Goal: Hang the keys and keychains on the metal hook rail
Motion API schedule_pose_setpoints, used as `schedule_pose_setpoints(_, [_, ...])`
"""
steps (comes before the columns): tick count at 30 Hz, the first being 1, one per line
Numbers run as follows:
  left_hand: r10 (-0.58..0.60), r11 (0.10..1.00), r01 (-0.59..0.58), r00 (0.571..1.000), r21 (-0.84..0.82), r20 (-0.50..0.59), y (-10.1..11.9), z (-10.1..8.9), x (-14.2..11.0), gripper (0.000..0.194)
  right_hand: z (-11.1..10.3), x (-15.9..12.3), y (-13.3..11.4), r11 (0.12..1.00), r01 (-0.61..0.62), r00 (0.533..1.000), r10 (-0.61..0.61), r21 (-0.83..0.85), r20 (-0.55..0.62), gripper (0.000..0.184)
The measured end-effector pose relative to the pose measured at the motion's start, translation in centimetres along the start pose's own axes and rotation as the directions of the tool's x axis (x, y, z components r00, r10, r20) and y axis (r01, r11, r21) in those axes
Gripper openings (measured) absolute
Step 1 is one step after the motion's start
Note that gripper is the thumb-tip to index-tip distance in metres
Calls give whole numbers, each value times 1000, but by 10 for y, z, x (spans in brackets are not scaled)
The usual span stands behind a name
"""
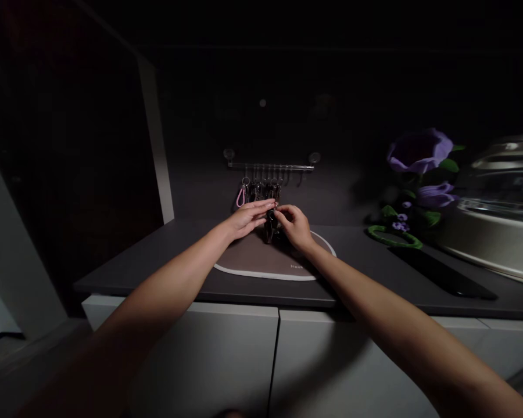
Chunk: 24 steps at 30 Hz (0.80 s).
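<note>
Before the wall rack, my right hand [293,225] is closed in a pinch at the top of a dark bunch of keys [269,232], which hangs below its fingertips. My left hand [250,218] reaches in from the other side with its fingers stretched out and apart. Its fingertips are close to the same bunch; whether they touch it I cannot tell. Just behind, a clear hook rack [270,167] is fixed to the dark wall. Several key rings hang from its hooks, one with a pink loop strap [240,197]. My left hand partly hides the hanging keys.
Under my hands a brown mat [261,258] with a pale edge lies on the dark countertop [165,249]. To the right are purple artificial flowers [422,152], a flat black object [444,273] and a large rounded pale appliance [501,232]. White cabinet doors [209,348] stand below.
</note>
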<state>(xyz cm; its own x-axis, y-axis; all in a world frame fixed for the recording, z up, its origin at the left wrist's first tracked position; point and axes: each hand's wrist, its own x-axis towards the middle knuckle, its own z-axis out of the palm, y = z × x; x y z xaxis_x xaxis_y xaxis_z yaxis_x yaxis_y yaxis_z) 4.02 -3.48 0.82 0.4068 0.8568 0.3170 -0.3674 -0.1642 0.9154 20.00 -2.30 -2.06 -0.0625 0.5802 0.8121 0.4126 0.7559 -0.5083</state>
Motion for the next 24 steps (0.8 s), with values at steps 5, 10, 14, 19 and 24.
schedule_pose_setpoints(5, [-3,1000,3,1000,23,31,-3,-3,2,32,-2,1,3,1000,-9,999,8,-12,-44,25])
schedule_pose_setpoints(10, [41,999,-42,999,5,32,-6,-7,6,34,-1,4,4,992,-88,994,94,93,-63,29])
schedule_pose_setpoints(14, [82,997,-83,995,-10,-52,-6,-8,7,33,-1,12,4,983,-131,987,142,128,-79,29])
schedule_pose_setpoints(19, [78,991,-55,979,122,-187,-12,-12,11,30,-4,31,12,974,-184,974,199,131,-110,25])
schedule_pose_setpoints(24, [141,921,-36,959,389,-245,-22,-13,15,29,-5,62,24,954,-227,948,263,195,-180,21])
